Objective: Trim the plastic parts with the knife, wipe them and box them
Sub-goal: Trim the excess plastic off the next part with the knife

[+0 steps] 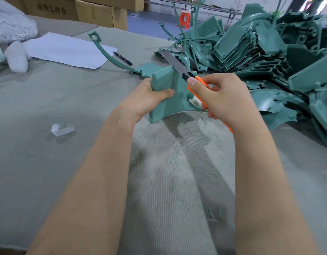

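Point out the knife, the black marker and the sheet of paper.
knife (174, 61), head view, on the steel blade.
black marker (122, 58), head view, on its barrel.
sheet of paper (70, 50), head view, its bare middle.

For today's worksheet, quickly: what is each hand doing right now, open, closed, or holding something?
Left hand: closed, holding the green part.
Right hand: closed, holding the knife.
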